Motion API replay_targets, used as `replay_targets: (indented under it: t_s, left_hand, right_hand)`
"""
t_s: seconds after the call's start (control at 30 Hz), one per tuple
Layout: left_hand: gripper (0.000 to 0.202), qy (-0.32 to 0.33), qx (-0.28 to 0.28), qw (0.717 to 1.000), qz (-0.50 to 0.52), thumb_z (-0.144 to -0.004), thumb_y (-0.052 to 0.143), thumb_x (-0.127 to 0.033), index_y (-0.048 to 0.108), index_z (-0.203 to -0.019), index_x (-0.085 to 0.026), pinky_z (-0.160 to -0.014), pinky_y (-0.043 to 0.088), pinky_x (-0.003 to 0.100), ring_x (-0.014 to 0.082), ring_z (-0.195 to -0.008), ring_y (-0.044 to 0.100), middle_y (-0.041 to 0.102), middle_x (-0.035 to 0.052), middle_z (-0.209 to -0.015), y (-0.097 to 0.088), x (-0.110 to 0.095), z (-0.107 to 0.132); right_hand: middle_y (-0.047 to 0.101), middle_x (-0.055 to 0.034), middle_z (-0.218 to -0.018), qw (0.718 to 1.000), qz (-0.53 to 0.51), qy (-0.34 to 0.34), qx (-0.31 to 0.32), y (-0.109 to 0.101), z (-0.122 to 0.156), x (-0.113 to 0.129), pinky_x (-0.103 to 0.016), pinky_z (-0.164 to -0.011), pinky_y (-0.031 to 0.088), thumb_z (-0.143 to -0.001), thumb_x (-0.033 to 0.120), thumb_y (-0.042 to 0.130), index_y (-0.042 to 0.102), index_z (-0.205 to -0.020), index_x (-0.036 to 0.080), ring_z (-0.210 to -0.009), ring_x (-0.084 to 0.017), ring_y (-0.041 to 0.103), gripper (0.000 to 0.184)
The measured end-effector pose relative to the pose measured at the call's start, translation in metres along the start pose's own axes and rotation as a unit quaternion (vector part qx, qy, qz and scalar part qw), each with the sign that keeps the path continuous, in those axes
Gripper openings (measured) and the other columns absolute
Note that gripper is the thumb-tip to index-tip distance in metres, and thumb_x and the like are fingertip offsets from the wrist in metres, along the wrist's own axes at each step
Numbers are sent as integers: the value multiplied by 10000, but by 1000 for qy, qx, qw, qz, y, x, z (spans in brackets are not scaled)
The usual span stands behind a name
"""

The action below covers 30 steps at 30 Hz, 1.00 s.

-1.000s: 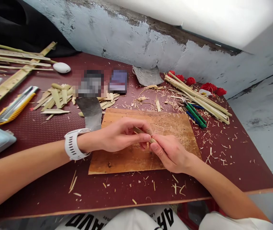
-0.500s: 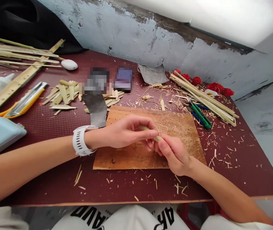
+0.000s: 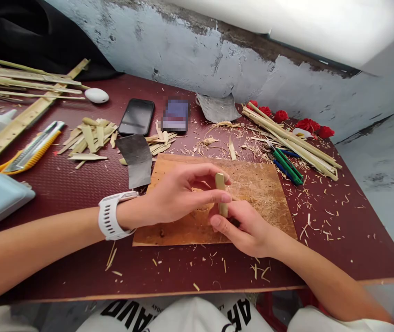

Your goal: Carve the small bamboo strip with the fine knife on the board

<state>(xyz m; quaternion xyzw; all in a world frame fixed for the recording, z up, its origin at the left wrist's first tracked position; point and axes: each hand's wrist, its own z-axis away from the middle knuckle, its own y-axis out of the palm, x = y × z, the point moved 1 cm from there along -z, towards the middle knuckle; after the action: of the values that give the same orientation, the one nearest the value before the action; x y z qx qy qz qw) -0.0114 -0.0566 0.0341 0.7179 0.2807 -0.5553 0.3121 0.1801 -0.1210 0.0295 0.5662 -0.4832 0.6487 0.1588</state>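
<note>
Between my two hands stands a short, pale green strip of bamboo [image 3: 220,184], nearly upright above a scratched wooden board [image 3: 183,230]. The thumb and fingers of my left hand [image 3: 183,191] pinch its middle and upper part. Lower down, my right hand [image 3: 243,228] has its curled fingers around the strip's bottom end, partly hiding it. A white watch sits on my left wrist. Left of the board lies a curved piece of grey sandpaper [image 3: 136,161], apart from both hands.
Bamboo offcuts [image 3: 91,138], a black phone [image 3: 137,116] and a yellow utility knife [image 3: 34,147] lie to the left. On the right are green-handled cutters [image 3: 289,166], long bamboo sticks [image 3: 294,138], red flowers [image 3: 307,124] and scattered shavings. A light blue case [image 3: 1,200] stands at the left edge.
The bamboo strip has turned from lying slantwise between my hands to nearly upright. My left fingers have opened out somewhat, and my right hand has shifted slightly left and down.
</note>
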Motion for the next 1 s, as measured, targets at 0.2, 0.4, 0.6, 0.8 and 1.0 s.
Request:
replay_targets:
  t_s: [0.2,0.4,0.6,0.8,1.0]
  left_hand:
    - [160,-15,53,998,2,-953,763,-227,721,-1087,-149,-762,601,176,90,-805,701,733,9,-922,9,-4,7]
    - [207,-4,54,998,-44,-1001,730,-340,713,-1091,-155,-727,570,211,96,-753,638,673,-3,-850,15,-7,16]
    - [264,-54,55,997,5,-1031,682,-430,690,-1062,-168,-677,569,210,103,-736,643,677,7,-857,25,-5,20]
    - [496,-162,101,976,106,-1002,638,-637,732,-1162,-176,-696,626,251,197,-965,731,708,125,-1255,33,-4,23]
    - [625,-235,118,941,213,-923,687,-730,758,-1136,-146,-763,624,302,191,-815,729,764,127,-1045,39,1,22]
  right_hand:
    - [630,7,-649,980,-145,106,90,9,3,7,-221,-529,419,-1070,504,566,624,-744,178,-579,-93,561,465]
    - [467,44,-528,979,-140,104,102,13,-3,15,-216,-407,309,-1059,568,535,504,-627,203,-463,-73,420,566]
    - [532,17,-599,991,-78,39,97,18,-1,13,-243,-473,380,-1105,507,421,510,-689,215,-538,-101,460,516]
    - [518,8,-542,994,-53,21,96,20,2,4,-269,-509,396,-1117,565,350,527,-639,213,-526,-112,480,619]
    - [510,18,-597,992,-63,1,110,21,0,4,-271,-568,450,-1130,550,310,466,-680,228,-577,-113,484,575]
